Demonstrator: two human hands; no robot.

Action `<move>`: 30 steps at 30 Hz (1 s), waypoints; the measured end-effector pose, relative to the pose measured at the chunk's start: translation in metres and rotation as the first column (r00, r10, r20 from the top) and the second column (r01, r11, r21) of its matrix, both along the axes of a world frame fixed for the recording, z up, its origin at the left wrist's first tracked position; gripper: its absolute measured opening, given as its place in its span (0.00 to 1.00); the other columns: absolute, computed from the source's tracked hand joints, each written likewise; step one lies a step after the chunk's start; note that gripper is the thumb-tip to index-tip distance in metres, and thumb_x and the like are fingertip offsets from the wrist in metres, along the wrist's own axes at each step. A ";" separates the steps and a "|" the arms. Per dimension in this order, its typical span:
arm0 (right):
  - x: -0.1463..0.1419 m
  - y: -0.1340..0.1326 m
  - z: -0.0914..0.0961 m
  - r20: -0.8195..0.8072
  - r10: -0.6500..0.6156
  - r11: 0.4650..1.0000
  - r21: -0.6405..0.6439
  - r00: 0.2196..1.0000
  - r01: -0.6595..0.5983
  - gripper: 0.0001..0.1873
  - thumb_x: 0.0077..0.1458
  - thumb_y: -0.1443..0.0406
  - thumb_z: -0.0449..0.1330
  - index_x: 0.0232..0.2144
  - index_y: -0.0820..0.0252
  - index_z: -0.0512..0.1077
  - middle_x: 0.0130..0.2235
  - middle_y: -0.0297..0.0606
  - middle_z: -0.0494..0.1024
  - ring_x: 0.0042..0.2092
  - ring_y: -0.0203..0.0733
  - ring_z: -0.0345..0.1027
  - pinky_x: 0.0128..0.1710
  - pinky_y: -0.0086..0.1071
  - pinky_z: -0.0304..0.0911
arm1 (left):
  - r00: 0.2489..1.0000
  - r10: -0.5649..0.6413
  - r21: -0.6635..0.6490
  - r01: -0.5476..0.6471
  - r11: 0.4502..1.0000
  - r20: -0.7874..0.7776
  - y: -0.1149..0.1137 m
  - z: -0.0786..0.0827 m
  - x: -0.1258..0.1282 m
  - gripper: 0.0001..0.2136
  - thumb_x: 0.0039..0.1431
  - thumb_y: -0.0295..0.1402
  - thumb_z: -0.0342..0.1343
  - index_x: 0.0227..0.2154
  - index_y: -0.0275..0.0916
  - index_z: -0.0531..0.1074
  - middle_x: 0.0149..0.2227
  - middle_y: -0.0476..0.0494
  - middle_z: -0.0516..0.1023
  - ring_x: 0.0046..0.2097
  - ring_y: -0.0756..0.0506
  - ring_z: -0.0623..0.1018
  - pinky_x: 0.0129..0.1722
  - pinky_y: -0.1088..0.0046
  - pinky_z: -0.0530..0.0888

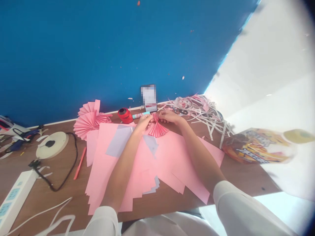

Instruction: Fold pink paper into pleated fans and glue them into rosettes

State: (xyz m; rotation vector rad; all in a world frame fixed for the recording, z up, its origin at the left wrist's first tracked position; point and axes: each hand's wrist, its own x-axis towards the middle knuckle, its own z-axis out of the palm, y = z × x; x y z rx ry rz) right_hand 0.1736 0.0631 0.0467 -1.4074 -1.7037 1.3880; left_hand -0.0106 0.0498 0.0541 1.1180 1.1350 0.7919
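The left hand (144, 123) and the right hand (169, 116) are close together near the far edge of the desk (172, 205). Between them is a small pleated pink paper fan (158, 128). The grip of both hands is closed on its narrow top end, and the fingers press the folds together. From there, the pleats spread downward in a half circle.

Left of the hands, at the same far edge, two larger pink paper fans (90, 123) lie one over the other, and their folding looks finished. Many flat pink paper sheets (157, 164) cover the middle of the desk under the forearms. They show no folds, so this paper seems not yet worked.

Just behind the hands stand a glue stick (141, 115) and a red tape roll (125, 115). A heap of paper strips (204, 114) lies at the far right part of the desk. Near the left edge are a pink marker (80, 163), a round white tape roll (52, 145), and a white power strip (14, 200).
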 end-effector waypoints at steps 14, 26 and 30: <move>0.000 0.001 -0.003 -0.002 -0.011 1.000 -0.001 1.000 0.011 0.06 0.52 0.68 0.55 0.24 0.60 0.66 0.23 0.32 0.70 0.21 0.29 0.59 0.19 0.24 0.52 | 0.715 -0.078 0.278 0.367 0.888 -0.695 0.013 0.005 -0.042 0.10 0.55 0.36 0.50 0.29 0.37 0.73 0.30 0.46 0.76 0.33 0.47 0.73 0.30 0.73 0.64; 0.000 0.001 -0.003 0.005 -0.013 1.000 -0.004 1.000 0.013 0.04 0.51 0.69 0.56 0.25 0.61 0.66 0.23 0.32 0.70 0.22 0.29 0.59 0.18 0.23 0.51 | 0.415 0.089 0.289 0.450 0.845 -0.906 -0.004 -0.001 -0.015 0.04 0.54 0.33 0.52 0.30 0.42 0.71 0.32 0.42 0.78 0.36 0.42 0.76 0.34 0.70 0.65; 0.001 0.002 -0.004 0.002 -0.008 1.000 0.005 1.000 0.008 0.05 0.52 0.68 0.55 0.24 0.60 0.66 0.23 0.32 0.71 0.22 0.29 0.59 0.19 0.24 0.52 | 0.301 0.185 0.307 0.432 0.848 -0.935 -0.003 0.000 -0.019 0.08 0.57 0.33 0.49 0.35 0.40 0.72 0.34 0.36 0.78 0.38 0.38 0.77 0.36 0.67 0.67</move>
